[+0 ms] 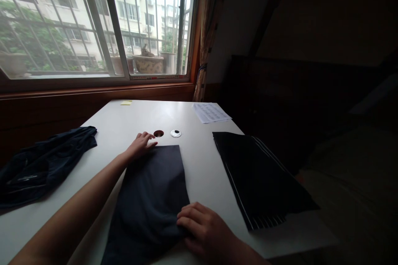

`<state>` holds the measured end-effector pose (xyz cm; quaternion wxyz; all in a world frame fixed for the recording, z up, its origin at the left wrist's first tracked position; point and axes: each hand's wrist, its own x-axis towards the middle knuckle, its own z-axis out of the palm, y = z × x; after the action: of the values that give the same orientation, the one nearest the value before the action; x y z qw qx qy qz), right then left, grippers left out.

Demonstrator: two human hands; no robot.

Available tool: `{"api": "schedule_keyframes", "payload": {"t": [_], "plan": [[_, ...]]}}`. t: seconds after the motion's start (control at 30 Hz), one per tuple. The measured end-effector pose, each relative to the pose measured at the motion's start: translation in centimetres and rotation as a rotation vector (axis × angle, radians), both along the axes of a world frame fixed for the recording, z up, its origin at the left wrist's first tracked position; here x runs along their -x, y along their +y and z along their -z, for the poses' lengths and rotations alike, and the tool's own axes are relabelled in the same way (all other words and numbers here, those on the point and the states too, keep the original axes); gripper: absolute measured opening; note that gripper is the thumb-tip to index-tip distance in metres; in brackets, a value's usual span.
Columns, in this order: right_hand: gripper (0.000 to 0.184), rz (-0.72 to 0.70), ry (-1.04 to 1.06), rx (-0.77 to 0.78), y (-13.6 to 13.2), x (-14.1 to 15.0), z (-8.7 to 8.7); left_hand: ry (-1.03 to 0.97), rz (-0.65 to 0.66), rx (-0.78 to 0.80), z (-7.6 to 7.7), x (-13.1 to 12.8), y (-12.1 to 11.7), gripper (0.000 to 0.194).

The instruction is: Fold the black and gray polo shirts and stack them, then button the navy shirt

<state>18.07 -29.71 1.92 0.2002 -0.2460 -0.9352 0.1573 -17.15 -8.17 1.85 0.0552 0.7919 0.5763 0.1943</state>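
A dark grey folded garment [152, 198] lies lengthwise on the white table [202, 165] in front of me. My left hand [141, 144] rests at its far left corner, fingers spread flat on the cloth edge, holding nothing. My right hand [202, 227] lies on the garment's near right edge, fingers curled loosely and pressing down on the fabric. The near end of the garment runs out of view at the bottom.
A folded black garment with white stripes [258, 178] lies to the right. A crumpled dark blue garment [43, 161] sits at the left. Printed paper [210, 112], a yellow note [126, 102], a cable hole [158, 133] and its cap [175, 133] lie farther back. A barred window [93, 25] is behind.
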Motion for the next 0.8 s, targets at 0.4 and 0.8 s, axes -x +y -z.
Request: {"api": "schedule_keyframes", "payload": {"t": [0.4,0.8], "plan": [[0.031,0.340,-0.107,-0.327,4.8,-5.9,-2.0,-0.206,-0.056,0.511,-2.8,4.0,-6.8,0.049],[0.030,0.496,-0.154,-0.159,5.4,-8.5,-3.5,-0.190,-0.053,0.608,-3.3,4.9,-11.3,0.044]]}}
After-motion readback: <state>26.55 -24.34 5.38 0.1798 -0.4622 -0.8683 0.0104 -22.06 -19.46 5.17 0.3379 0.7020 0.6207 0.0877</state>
